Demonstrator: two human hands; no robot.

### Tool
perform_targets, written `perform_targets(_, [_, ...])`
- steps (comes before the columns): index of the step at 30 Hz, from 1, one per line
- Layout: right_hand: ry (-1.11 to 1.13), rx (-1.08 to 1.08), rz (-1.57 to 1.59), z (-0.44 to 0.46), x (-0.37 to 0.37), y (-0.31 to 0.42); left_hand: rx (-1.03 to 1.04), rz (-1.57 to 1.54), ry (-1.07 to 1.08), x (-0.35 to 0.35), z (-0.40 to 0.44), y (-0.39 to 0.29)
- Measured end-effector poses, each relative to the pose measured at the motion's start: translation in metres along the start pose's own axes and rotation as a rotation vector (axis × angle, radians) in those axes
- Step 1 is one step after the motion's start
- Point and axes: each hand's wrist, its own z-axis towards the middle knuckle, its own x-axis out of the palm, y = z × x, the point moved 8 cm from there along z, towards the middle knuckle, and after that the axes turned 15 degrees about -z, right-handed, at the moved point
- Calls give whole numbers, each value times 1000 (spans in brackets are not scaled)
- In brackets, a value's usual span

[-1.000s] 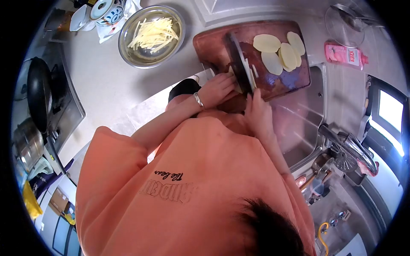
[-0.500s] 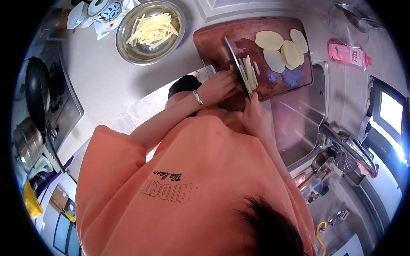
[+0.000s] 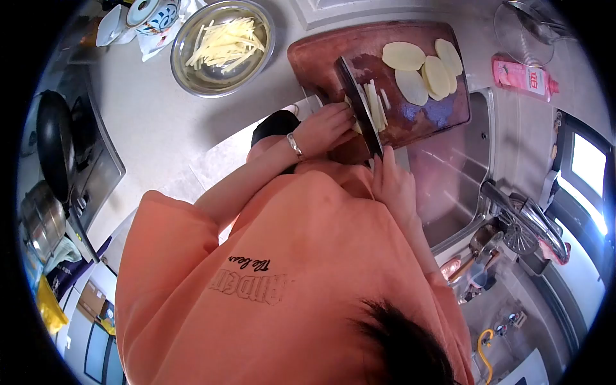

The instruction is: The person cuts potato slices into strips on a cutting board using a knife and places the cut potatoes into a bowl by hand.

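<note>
My right hand (image 3: pixel 395 183) is closed round the handle of a kitchen knife (image 3: pixel 359 102), low at the edge of the reddish-brown cutting board (image 3: pixel 321 61). The blade slants up and left across the board, its dark face showing. Against the blade's left side, my left hand (image 3: pixel 326 128), with a silver bracelet at the wrist, has its fingers bent down on a potato slice (image 3: pixel 348 101), mostly hidden. Cut potato strips (image 3: pixel 375 106) lie just right of the blade. Several whole potato slices (image 3: pixel 410 86) rest at the board's right end, some overlapping.
A metal bowl (image 3: pixel 181 72) of potato strips stands left of the board. The sink (image 3: pixel 443 186) lies beneath the board's right part. A pink bottle (image 3: pixel 523 78) and a strainer (image 3: pixel 507 42) are at the right. A black pan (image 3: pixel 54 144) sits far left.
The knife has tilted, so more of its dark face shows. My right hand has shifted slightly right and down with the handle. My left hand stays almost in place.
</note>
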Motion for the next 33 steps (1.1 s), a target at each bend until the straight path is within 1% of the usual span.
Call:
perform_targets(2, [-12, -3, 97, 3, 3, 0, -21, -7, 11, -2, 2, 3])
perform_targets(4, [-20, 26, 53, 12, 14, 5, -10, 0, 39, -2, 2, 0])
perform_targets(6, [-42, 58, 10, 23, 13, 5, 14, 13, 23, 0, 2, 0])
perform_targets(8, [-148, 46, 164, 31, -4, 7, 43, 35, 9, 0, 1, 1])
perform_targets(11, [-187, 35, 238, 27, -4, -4, 65, 80, 10, -1, -1, -1])
perform_targets(13, [-165, 42, 200, 14, -13, -5, 61, 29, 26, -1, 0, -2])
perform_targets(15, [26, 35, 102, 8, -3, -5, 46, 18, 36, -1, 1, -2])
perform_targets(19, [81, 27, 42, 5, 3, 0, 16, 4, 40, -5, 1, -5])
perform_targets(21, [-26, 31, 97, 9, 0, 7, 1, 9, 52, -5, 0, -5])
perform_targets(22, [-25, 32, 95, 14, 4, 9, -6, 15, 62, -3, 0, -4])
perform_targets(24, [-129, 26, 130, 25, 3, 11, -2, -6, 59, -2, 0, -3])
perform_targets(26, [-117, 48, 152, 28, -1, 8, 1, -25, 60, 0, -4, -1])
perform_targets(28, [-108, 58, 173, 31, -3, 4, 136, 93, 96, 0, -9, -6])
perform_targets(31, [-134, 22, 155, 13, -6, 1, 95, 85, 90, 0, -10, -6])
perform_targets(33, [-62, -18, 101, 6, -5, 5, 90, 85, 100, 0, -9, -7])
